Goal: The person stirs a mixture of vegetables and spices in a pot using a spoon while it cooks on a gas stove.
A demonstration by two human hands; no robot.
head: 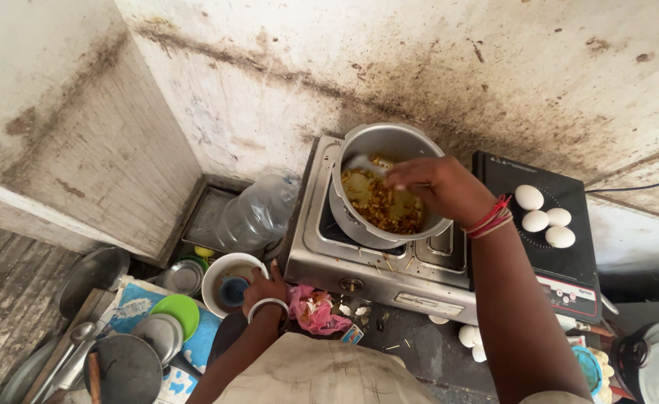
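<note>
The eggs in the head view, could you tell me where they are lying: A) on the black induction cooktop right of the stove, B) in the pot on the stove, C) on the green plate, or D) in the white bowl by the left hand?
A: four white eggs lie on the black induction cooktop, right of the steel stove, apart from the pot.
</note>
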